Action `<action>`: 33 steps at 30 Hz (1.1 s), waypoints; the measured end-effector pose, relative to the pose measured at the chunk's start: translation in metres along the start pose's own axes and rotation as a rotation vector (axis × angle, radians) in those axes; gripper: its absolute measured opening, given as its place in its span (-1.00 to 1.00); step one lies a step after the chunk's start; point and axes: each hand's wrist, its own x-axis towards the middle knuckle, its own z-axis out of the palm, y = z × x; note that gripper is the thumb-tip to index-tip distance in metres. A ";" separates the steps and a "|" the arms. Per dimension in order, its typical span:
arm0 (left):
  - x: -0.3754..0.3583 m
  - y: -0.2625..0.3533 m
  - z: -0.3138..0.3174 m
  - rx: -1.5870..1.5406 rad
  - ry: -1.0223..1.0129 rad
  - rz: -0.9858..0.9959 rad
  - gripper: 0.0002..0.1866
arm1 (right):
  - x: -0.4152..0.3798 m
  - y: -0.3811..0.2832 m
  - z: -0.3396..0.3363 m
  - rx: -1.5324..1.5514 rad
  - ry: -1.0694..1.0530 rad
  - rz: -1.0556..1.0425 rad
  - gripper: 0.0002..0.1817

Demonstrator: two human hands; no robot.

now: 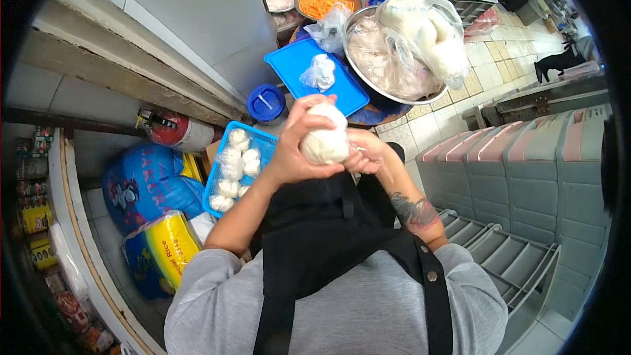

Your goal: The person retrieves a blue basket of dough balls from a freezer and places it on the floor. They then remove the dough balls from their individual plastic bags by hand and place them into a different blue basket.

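My left hand (294,141) is wrapped around a smooth white dough-like ball (327,141) in front of my apron. Fingers of my right hand (365,151) are closed at the ball's right side, pinching what looks like a bit of thin clear plastic. Just beyond my hands, a small white bundle in clear plastic (320,72) lies on a blue tray (351,95). To the left, a blue basket (268,139) holds several similar white balls (231,163) in plastic.
A large metal bowl (420,100) with bagged pale contents stands beyond the tray, near a bowl of orange shreds (322,5). A blue-lidded container (265,102) is by the wall. Rice sacks (172,246) lie left; grey drawers (526,177) and a metal rack (519,256) stand right.
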 end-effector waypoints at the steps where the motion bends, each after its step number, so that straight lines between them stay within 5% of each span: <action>1: 0.003 0.005 -0.001 -0.016 -0.052 0.026 -0.34 | -0.001 0.006 0.002 -0.052 -0.081 0.022 -0.75; 3: 0.008 0.010 -0.001 -0.047 -0.156 0.083 -0.35 | 0.009 0.019 -0.013 -0.039 -0.235 0.043 -0.75; 4: 0.011 0.010 0.000 -0.056 -0.129 0.138 -0.33 | 0.014 0.027 -0.012 -0.038 -0.093 -0.126 -0.76; 8: -0.001 -0.007 0.022 -0.164 0.353 -0.033 -0.25 | 0.021 0.038 0.047 0.019 0.306 -0.677 -0.76; 11: -0.009 -0.002 0.059 -0.340 0.765 -0.310 -0.25 | 0.056 0.041 0.020 -0.448 0.627 -1.387 -0.67; 12: -0.015 -0.009 0.067 -0.295 0.774 -0.321 -0.29 | 0.053 0.042 0.034 -0.413 0.631 -1.464 -0.66; 16: -0.038 -0.036 0.082 -0.182 0.817 -0.424 -0.57 | 0.056 0.050 0.021 -0.698 0.776 -1.418 -0.75; 20: -0.046 -0.048 0.068 0.059 0.797 -0.537 -0.60 | 0.059 0.067 0.021 -0.450 0.488 -1.224 -0.57; 22: -0.052 -0.043 0.063 0.248 0.724 -0.586 -0.61 | 0.064 0.070 0.011 -0.572 0.504 -1.192 -0.56; 24: -0.065 -0.044 0.066 0.283 0.663 -0.460 -0.57 | 0.065 0.068 -0.005 -0.817 0.610 -1.117 -0.54; 28: -0.093 -0.029 0.061 0.237 0.517 -0.535 -0.47 | 0.062 0.058 -0.016 -0.397 0.572 -0.936 -0.65; 33: -0.128 -0.026 0.027 0.342 0.454 -0.714 -0.33 | 0.055 0.041 -0.028 -0.858 0.538 -0.585 -0.54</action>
